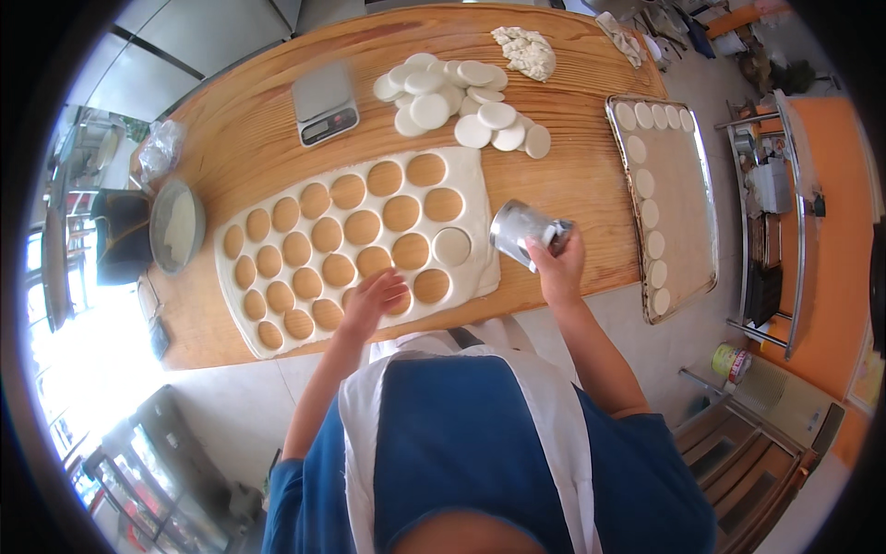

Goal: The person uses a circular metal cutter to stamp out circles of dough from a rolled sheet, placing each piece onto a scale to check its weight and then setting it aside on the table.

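Observation:
A rolled-out dough sheet (466, 185) lies on the wooden table (591, 212), with rows of round holes through it. One cut dough disc (451, 247) sits in its hole near the sheet's right end. My right hand (559, 266) grips a metal round cutter (522, 233), tilted and held just right of the sheet. My left hand (377, 297) is over the sheet's near edge, fingers stretched out and holding nothing; whether it touches the dough I cannot tell. Beyond the sheet, loose dough discs (429, 111) are heaped in an overlapping pile.
A grey kitchen scale (325, 102) stands behind the sheet, and a lump of dough scraps (524, 53) lies at the far right. At left is a metal bowl (175, 226) with pale contents. On the right, a lined baking tray (678, 217) bears several discs along two edges.

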Tool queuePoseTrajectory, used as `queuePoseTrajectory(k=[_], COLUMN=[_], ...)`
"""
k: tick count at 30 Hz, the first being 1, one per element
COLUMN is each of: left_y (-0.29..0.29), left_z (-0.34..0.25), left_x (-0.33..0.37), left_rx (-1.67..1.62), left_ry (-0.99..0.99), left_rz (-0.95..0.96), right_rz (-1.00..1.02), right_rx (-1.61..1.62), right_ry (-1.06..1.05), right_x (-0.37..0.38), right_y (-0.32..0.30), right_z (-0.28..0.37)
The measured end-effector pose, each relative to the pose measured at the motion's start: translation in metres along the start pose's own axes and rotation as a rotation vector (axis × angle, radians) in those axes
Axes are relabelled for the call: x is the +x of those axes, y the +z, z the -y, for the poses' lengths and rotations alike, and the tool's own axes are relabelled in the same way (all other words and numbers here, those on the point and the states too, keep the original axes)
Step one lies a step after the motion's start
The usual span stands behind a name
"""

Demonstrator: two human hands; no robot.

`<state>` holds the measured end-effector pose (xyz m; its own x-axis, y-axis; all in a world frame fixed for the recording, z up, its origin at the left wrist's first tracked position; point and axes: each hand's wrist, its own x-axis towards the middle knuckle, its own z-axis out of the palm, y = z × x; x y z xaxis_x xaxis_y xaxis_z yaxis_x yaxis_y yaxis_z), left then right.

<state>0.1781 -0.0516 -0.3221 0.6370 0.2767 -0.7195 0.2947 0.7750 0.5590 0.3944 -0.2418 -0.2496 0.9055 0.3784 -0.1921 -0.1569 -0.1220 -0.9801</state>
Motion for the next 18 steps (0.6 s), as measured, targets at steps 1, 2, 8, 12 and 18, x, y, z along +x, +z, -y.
queuePoseTrajectory(k=[1,2,8,12,18], left_y=[0.017,0.051,0.115,0.128,0.129], left_z=[0.002,-0.005,0.001,0.010,0.003], left_x=[0.016,0.026,0.067,0.063,0.063], left_rx=[-0.035,0.070,1.587,1.680,1.373], left_ry=[-0.026,0.022,0.522,0.457,0.240], left_rz=[0.080,0.036,-0.252,-0.326,-0.441], right_rz=[0.011,0.008,0.084,0.022,0.030], right_rx=[0.021,0.030,-0.755,-0.762,-0.589], right_ry=[-0.118,-0.235,-0.295,-0.331,-0.484], right_x=[0.001,0.002,0.067,0.079,0.085], right_y=[-0.001,-0.003,-0.014,-0.028,-0.033], right_z=[0.016,0.029,0.012,-0.007,0.004])
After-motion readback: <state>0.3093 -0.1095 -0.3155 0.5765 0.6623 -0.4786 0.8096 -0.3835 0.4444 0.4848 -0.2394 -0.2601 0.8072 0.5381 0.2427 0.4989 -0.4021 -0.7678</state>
